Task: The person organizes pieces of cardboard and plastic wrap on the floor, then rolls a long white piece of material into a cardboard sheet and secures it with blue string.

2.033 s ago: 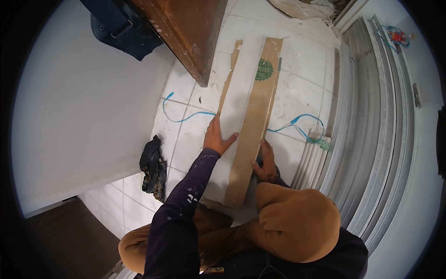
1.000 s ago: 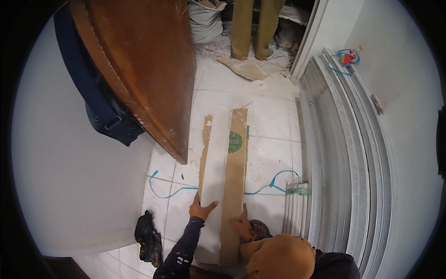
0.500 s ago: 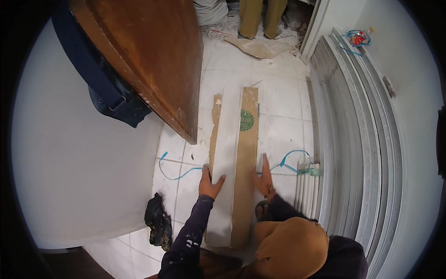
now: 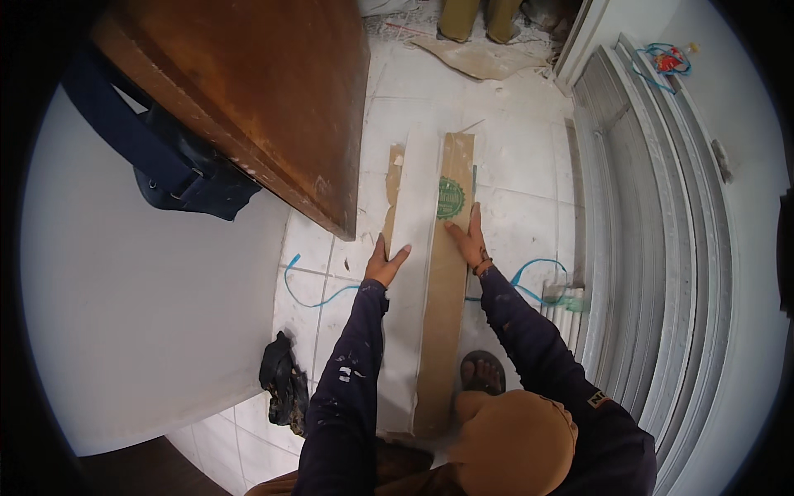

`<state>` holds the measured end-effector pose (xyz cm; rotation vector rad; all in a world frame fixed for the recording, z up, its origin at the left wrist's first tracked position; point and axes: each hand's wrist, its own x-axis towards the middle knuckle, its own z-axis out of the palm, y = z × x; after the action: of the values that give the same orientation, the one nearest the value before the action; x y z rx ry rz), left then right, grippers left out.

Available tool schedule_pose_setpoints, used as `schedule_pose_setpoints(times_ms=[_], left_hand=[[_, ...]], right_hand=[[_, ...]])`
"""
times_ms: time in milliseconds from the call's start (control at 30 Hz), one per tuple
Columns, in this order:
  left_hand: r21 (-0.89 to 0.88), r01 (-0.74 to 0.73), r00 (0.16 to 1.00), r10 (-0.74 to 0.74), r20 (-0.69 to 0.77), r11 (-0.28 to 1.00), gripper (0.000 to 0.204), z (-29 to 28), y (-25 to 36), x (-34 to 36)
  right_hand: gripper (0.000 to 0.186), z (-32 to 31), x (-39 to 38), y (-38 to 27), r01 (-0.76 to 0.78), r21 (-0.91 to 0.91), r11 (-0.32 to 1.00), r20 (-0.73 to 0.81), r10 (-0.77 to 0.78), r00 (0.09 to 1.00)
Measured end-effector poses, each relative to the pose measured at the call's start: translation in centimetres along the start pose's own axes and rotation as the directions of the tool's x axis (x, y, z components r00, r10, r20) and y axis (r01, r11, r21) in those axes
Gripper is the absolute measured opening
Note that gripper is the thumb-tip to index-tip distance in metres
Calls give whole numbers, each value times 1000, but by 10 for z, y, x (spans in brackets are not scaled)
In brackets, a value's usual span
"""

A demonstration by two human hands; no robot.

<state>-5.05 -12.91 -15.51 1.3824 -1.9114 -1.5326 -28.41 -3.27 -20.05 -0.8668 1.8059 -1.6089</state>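
A long flat cardboard package (image 4: 443, 331) with a round green mark lies on the white tiled floor, a pale white strip (image 4: 407, 331) beside it on its left. My left hand (image 4: 385, 262) rests flat on the white strip's left edge. My right hand (image 4: 468, 238) presses flat on the package's right edge, just below the green mark. Both arms wear dark sleeves speckled with paint. My foot in a sandal (image 4: 482, 372) stands beside the package.
A brown wooden door (image 4: 273, 99) with a dark blue bag (image 4: 178, 169) hanging on it stands at the upper left. White moulding strips (image 4: 653, 248) lean along the right wall. A blue strap (image 4: 318, 293) and a black rag (image 4: 283, 388) lie on the floor. Cardboard scraps (image 4: 480, 58) lie farther off.
Both hands have slid farther up along the package, the right one now near the green mark. The view has shifted as my head moved.
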Motion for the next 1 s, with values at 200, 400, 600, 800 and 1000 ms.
schedule_pose_setpoints(times_ms=[200,400,600,800,1000], left_hand=[[-9,-80,991,80,106,997,109,7,-12,1],[-71,-105,989,111,98,992,110,7,-4,-1],[234,-154,988,143,64,960,110,-24,28,-22],[662,-435,900,294,322,610,82,-46,70,-74],[577,-558,822,492,286,596,62,13,67,-67]], right_hand=[[109,0,0,2,3,-102,995,25,-1,1000],[106,-3,0,-12,60,-75,995,-45,-63,997],[78,-4,-29,-21,158,-284,946,-107,-195,975],[45,-28,-61,-9,184,-350,918,-171,-256,951],[37,-28,-11,-27,129,-320,939,-288,-226,931]])
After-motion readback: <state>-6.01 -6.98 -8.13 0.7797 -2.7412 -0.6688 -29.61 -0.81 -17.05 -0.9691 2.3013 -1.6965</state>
